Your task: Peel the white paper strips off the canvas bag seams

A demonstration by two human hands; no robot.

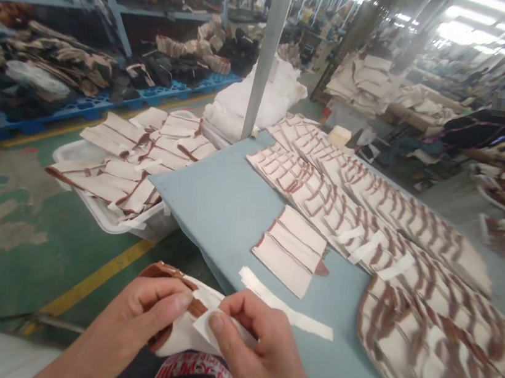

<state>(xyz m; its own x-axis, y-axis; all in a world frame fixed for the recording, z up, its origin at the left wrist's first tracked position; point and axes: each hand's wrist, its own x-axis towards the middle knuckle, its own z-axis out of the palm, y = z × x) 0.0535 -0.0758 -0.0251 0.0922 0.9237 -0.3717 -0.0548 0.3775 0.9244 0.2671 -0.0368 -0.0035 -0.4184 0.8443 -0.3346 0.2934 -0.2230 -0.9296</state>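
A cream fabric piece with brown edging (182, 335) is held up close to my body, off the table's near edge. My left hand (138, 310) pinches its brown-trimmed part between thumb and fingers. In my right hand (256, 332), thumb and forefinger grip a small white strip (203, 326) against the cream fabric. Whether the strip is stuck to the fabric I cannot tell. On the table beyond my hands lies a flat cream panel with brown seams (291, 250). A long white strip (286, 305) rests between that panel and my right hand.
Overlapping rows of cream and brown pieces (350, 220) cover the right of the blue table (215, 190). Left of it, a white bin (104, 219) holds similar pieces. A metal post (267, 54) rises at the far corner. A co-worker (479, 129) sits at the right.
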